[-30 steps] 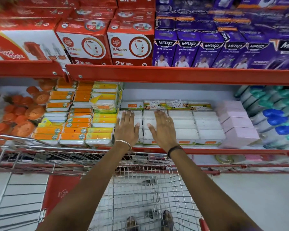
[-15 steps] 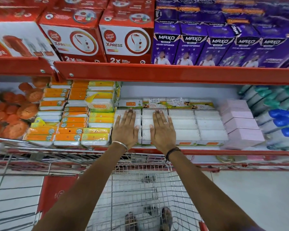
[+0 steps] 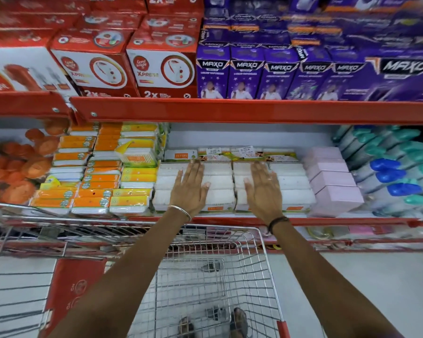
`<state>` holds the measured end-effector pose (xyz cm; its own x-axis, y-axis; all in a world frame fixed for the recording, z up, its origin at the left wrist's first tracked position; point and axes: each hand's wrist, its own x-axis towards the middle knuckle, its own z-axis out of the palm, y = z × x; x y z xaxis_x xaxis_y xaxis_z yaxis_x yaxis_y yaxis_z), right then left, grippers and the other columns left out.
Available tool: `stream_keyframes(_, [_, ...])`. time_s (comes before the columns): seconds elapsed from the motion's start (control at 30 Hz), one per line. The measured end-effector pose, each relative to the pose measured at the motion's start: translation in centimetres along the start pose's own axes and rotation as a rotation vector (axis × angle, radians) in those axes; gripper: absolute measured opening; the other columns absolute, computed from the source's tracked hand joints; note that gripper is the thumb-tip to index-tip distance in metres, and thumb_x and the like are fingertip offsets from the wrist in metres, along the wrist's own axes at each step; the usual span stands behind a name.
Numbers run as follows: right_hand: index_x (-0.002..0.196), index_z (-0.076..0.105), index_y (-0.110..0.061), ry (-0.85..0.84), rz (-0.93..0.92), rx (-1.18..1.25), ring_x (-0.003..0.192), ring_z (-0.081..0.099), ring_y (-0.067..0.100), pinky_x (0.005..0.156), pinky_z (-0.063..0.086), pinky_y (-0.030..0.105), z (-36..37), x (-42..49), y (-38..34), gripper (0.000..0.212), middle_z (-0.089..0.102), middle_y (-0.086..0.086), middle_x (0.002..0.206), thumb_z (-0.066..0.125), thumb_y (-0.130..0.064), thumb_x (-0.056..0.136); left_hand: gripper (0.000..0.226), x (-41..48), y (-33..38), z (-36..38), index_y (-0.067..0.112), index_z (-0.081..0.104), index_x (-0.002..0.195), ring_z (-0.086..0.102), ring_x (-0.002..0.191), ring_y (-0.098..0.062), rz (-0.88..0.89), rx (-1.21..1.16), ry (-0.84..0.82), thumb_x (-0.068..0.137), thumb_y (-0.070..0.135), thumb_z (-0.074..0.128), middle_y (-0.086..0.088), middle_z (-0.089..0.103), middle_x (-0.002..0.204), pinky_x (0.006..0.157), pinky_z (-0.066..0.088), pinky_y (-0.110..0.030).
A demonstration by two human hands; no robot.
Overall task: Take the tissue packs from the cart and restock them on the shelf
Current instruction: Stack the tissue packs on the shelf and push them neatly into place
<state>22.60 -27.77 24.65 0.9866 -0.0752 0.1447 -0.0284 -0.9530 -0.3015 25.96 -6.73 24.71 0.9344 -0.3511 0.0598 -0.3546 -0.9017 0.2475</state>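
Note:
White tissue packs (image 3: 292,182) lie stacked in rows on the lower red shelf (image 3: 327,220), filling its middle. My left hand (image 3: 189,189) rests flat on the left stacks, fingers spread, holding nothing. My right hand (image 3: 264,189) lies flat on the stacks about a hand's width to the right, also spread and holding nothing. Below my arms stands the wire cart (image 3: 261,259); its basket shows only mesh, with no packs visible inside.
Orange and yellow packs (image 3: 95,189) fill the shelf left of the white ones, pink boxes (image 3: 332,184) and capped bottles (image 3: 401,172) the right. Red (image 3: 161,67) and purple boxes (image 3: 247,71) sit on the upper shelf. A second cart's rim (image 3: 22,213) is at left.
My hands have spread apart on the white packs, the right one sliding to the right. The view has shifted slightly.

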Motion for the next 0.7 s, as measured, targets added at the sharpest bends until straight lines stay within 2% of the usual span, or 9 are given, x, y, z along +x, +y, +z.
stream_keyframes(0.13, [0.146,0.015,-0.013,-0.044,0.072,-0.05,0.145,0.014,0.019,0.118,0.003,0.044,-0.1,-0.4,4.3,0.071,0.021,0.008,0.156,0.006,-0.051,0.087,0.062,0.8,4.3,1.4,0.011,0.003,0.146,0.0,0.145,-0.019,0.049,-0.014,-0.066,0.094,0.043,0.012,-0.006,0.004,0.158,0.118,0.004,-0.042])
stream_keyframes(0.23, [0.146,0.015,-0.013,-0.069,0.039,-0.066,0.145,0.013,0.018,0.118,0.006,0.044,0.2,-0.4,5.0,0.069,0.02,0.007,0.156,0.008,-0.05,0.088,0.072,1.2,6.6,2.7,0.012,0.002,0.146,-0.001,0.145,-0.018,0.064,0.008,-0.102,0.086,0.052,0.003,-0.006,0.002,0.159,0.118,0.002,-0.042])
stream_keyframes(0.37, [0.145,0.021,-0.011,-0.056,0.023,-0.064,0.144,0.019,0.019,0.117,0.012,0.044,0.6,-0.2,5.2,0.066,0.026,0.008,0.154,0.011,-0.046,0.09,0.083,1.5,7.3,4.3,0.011,0.0,0.147,-0.005,0.145,-0.018,0.071,0.071,-0.119,0.084,0.065,0.006,-0.006,-0.003,0.158,0.119,0.001,-0.043])
stream_keyframes(0.53, [0.144,0.026,-0.009,-0.054,0.034,-0.046,0.142,0.025,0.021,0.116,0.02,0.045,0.8,-0.1,5.0,0.064,0.032,0.01,0.152,0.013,-0.042,0.09,0.087,1.5,7.2,4.3,0.008,0.0,0.146,-0.003,0.145,-0.02,0.11,0.096,-0.09,0.083,0.068,0.003,-0.01,0.0,0.158,0.116,-0.003,-0.036])
stream_keyframes(0.7, [0.144,0.024,-0.008,-0.064,0.027,-0.063,0.142,0.024,0.022,0.116,0.02,0.046,0.9,-0.1,5.1,0.064,0.032,0.011,0.152,0.011,-0.042,0.09,0.091,1.5,7.3,4.3,0.007,-0.002,0.146,-0.003,0.145,-0.02,0.136,0.121,-0.086,0.078,0.067,-0.014,-0.011,0.0,0.158,0.116,-0.001,-0.034])
